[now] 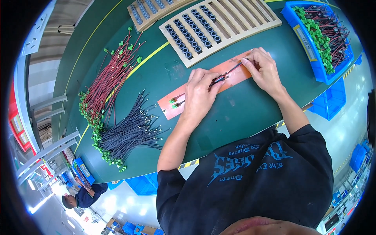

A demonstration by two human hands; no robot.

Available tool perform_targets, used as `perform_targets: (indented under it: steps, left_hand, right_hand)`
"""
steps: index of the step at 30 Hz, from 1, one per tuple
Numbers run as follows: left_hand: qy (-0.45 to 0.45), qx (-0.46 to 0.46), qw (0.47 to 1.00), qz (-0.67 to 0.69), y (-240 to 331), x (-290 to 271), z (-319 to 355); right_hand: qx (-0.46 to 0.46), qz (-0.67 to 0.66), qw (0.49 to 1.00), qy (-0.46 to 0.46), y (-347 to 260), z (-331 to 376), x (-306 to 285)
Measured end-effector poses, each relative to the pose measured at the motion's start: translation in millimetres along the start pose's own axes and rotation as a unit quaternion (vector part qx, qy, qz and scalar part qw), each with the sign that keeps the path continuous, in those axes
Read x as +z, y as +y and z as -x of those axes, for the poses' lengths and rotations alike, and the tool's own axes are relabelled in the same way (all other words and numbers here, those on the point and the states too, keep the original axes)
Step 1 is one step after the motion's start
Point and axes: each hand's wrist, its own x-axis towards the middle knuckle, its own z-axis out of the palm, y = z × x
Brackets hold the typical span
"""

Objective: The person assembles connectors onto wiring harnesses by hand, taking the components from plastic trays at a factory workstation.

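My left hand [199, 92] is closed on a pair of thin wires over a long orange board [239, 76]. The wires' green connectors [175, 103] lie on the board's left part. Dark sleeve-like pieces [217, 80] show on the wires by my left fingertips. My right hand [263, 66] pinches a wire's far end near the board's right end, and a stretch of dark wire [234, 67] runs between both hands. Left of the board lie a bundle of black wires [127, 131] and a bundle of red wires [107, 80], both with green connectors.
Beyond the board sits a slotted wooden rack [231, 37] with rows of black ring-like parts; another wooden rack [150, 25] holds clear parts. A blue bin [313, 68] of green-ended wires stands at the right. A co-worker [88, 194] is at the table's far left end.
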Motion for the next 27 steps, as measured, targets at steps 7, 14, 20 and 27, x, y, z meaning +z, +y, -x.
perform_targets:
  steps: [7, 14, 20, 27]
  left_hand:
    - [-0.005, 0.046, 0.999, -0.021, -3.5, 4.7, -4.1]
    - [0.0, 0.069, 0.998, 0.004, -6.3, 9.3, -8.1]
    - [-0.071, 0.03, 0.996, 0.037, -3.7, -2.7, -15.6]
    - [-0.341, 0.008, 0.936, 0.08, -4.3, -4.9, -110.8]
  right_hand:
    - [0.006, 0.007, 1.0, -0.016, 8.6, -0.2, -2.8]
    - [-0.006, 0.016, 1.0, -0.008, 11.7, -0.5, -4.1]
    - [0.008, 0.041, 0.999, -0.011, 14.7, -1.3, -6.8]
    - [-0.02, 0.004, 1.0, 0.011, 13.3, -7.5, -3.7]
